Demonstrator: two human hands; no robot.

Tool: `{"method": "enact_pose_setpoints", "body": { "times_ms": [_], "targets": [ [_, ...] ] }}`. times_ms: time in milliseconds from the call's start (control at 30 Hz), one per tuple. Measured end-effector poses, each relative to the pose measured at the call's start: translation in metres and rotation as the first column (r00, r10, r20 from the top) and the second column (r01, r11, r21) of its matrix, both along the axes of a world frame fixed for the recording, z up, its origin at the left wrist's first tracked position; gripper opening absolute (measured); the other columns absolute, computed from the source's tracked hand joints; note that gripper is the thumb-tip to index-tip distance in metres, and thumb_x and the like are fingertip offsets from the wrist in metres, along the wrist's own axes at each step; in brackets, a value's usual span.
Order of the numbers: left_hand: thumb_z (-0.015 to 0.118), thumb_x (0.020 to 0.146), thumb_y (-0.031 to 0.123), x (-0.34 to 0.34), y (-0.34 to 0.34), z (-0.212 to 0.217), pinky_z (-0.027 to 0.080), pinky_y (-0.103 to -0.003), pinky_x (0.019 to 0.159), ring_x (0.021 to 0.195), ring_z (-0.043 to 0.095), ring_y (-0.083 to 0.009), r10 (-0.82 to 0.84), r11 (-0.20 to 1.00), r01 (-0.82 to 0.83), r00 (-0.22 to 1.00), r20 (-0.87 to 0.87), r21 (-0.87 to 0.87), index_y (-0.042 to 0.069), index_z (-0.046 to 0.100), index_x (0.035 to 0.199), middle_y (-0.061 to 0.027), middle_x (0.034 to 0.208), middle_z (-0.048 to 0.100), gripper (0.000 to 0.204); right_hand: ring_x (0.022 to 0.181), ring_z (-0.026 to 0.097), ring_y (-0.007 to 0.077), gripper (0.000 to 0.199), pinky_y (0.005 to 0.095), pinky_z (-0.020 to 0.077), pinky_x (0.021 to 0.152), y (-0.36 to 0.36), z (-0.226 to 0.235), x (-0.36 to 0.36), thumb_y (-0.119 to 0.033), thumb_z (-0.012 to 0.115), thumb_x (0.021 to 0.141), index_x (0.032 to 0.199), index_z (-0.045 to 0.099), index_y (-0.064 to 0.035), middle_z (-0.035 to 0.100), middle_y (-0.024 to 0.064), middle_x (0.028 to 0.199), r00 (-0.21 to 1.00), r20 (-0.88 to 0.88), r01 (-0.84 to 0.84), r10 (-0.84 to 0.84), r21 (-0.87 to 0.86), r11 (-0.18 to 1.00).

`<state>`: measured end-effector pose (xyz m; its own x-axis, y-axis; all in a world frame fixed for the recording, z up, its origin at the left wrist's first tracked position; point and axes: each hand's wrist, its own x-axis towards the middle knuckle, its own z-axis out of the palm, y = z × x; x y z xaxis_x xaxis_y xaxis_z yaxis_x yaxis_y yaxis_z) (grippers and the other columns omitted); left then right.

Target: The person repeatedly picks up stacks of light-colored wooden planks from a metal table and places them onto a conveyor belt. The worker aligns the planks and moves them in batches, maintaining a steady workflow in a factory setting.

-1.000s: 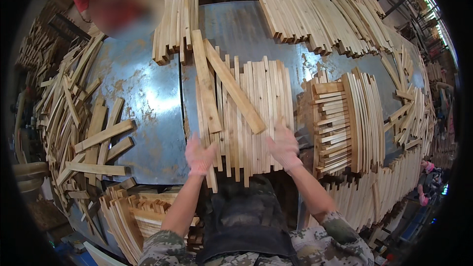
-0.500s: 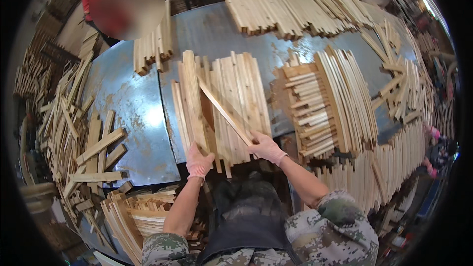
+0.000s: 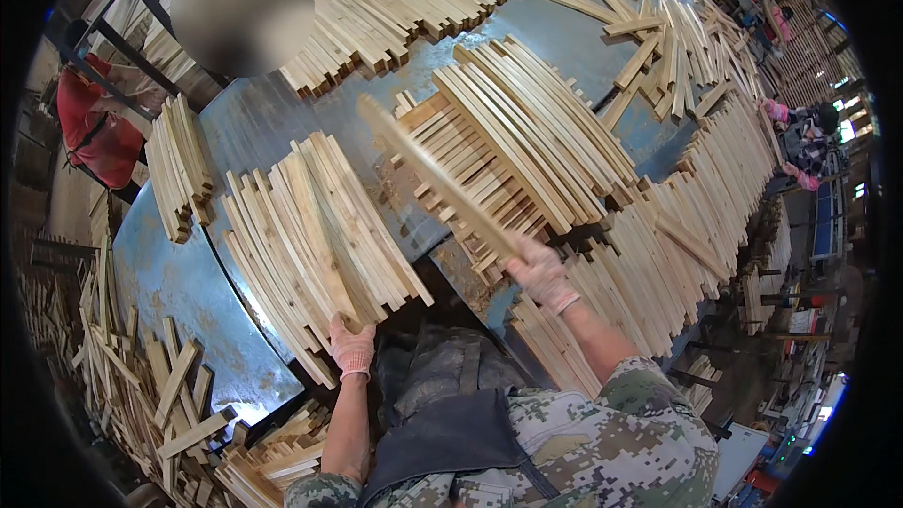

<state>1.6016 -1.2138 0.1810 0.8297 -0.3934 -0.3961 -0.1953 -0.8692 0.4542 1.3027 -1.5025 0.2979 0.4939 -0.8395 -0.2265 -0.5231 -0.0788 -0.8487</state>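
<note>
Gripping slat; right hand; stacked slats beyond.

— How's the light?
— Bright daylight, glare on the blue metal table near the lower left.
— Sharpness?
— Centre crisp; the raised slat smears slightly; edges bend, black rim around.

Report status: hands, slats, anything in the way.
Left hand pressing near edge of slat row on blue table. Right hand gripping one long slat, raised over stacked bundle. Nothing between the hands.
</note>
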Motion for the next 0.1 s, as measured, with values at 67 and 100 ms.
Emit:
{"method": "enact_pose_setpoints", "body": {
  "times_ms": [67,100],
  "targets": [
    [0.088,0.078,0.032,-0.004,-0.008,-0.003,0.051,-0.043,0.111,0.13,0.065,-0.038,-0.011,1.0,0.011,1.0,-0.017,0.026,0.006,0.05,0.156,-0.0221,0.141,0.067,0.091,0.1,0.077,0.0308,0.058,0.0467,0.0636,0.085,-0.026,-0.021,-0.025,-0.026,0.072,0.098,0.153,0.06,-0.0125,0.078,0.0207,0.119,0.937,-0.33,-0.033,-0.117,-0.414,0.91],
    [0.088,0.078,0.032,-0.007,-0.012,-0.002,0.051,-0.043,0.111,0.13,0.065,-0.038,-0.025,0.999,0.025,1.0,-0.018,0.026,0.006,0.05,0.156,-0.0221,0.141,0.067,0.091,0.109,0.077,0.0316,0.066,0.0467,0.0637,0.092,-0.042,-0.021,-0.027,-0.028,0.074,0.096,0.158,0.056,-0.0151,0.075,0.0189,0.132,0.818,-0.56,-0.122,-0.133,-0.395,0.91]
  ]
}}
